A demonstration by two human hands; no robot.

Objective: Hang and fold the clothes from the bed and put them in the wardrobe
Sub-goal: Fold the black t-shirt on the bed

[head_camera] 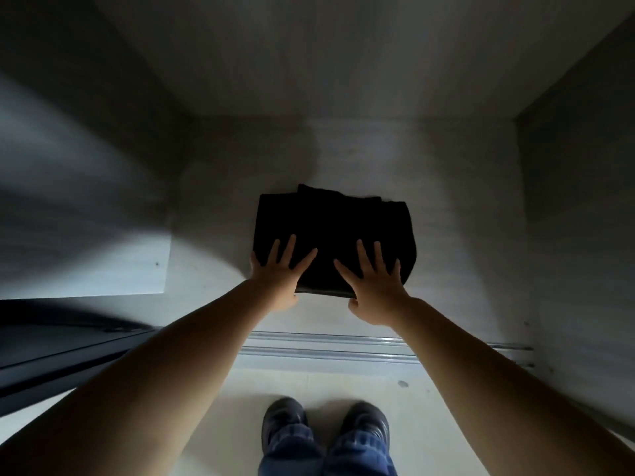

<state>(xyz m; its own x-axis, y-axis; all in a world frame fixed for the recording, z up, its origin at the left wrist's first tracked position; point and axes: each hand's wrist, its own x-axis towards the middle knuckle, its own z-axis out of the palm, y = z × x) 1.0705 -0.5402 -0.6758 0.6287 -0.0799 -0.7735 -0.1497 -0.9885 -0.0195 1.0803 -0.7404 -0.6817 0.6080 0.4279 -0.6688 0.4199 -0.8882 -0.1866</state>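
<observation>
- Inside the wardrobe (343,63): pale back wall, side walls left and right, pale wardrobe floor (446,235) half in shadow, sliding-door track (326,345) along its front edge.
- The folded black garment (331,228) lies flat on the wardrobe floor, roughly centred between the side walls and short of the back wall. Its near edge sits just behind the track. A second layer peeks out at the far edge, so the fold isn't perfectly square.
- Your left hand (281,273) is spread, fingers straight, flat on the near-left part of the garment. The thumb appears to sit at or under the near edge; too dark to tell which.
- Your right hand (372,286) mirrors it on the near-right part: fingers spread and straight, thumb at the near edge.
- Neither hand curls round the cloth. My read: you're pressing or sliding the stack into place, palms flat so the fold holds.
- The garment lies ahead of and under both hands; only its near third is covered, the far part is free.
- Outward: both forearms reach over the track. Your shoes (326,427) stand on the room floor (343,383) in front of the wardrobe. A dark sliding door (51,345) sits at lower left.
- Judgement: this item is essentially placed; let go without dragging the top layer back.
</observation>
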